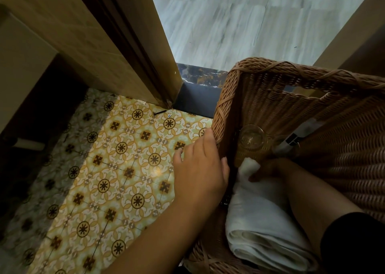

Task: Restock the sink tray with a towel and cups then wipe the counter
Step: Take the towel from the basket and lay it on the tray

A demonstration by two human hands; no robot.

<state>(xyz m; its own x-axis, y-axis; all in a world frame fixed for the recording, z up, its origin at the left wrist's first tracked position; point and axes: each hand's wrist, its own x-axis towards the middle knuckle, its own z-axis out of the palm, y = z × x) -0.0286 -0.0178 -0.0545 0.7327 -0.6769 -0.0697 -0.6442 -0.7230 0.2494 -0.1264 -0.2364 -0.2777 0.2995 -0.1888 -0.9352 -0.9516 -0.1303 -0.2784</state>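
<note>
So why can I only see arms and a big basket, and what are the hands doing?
The camera sits on a person's head and looks down, so you see only their arms. The big brown thing is a wicker basket on a patterned tile floor. The left hand holds the basket's rim. The right hand reaches inside and grips a white towel. Deeper inside sits a clear glass cup, with perhaps a second beside it, too dim to tell. The sink is not in the picture.
</note>
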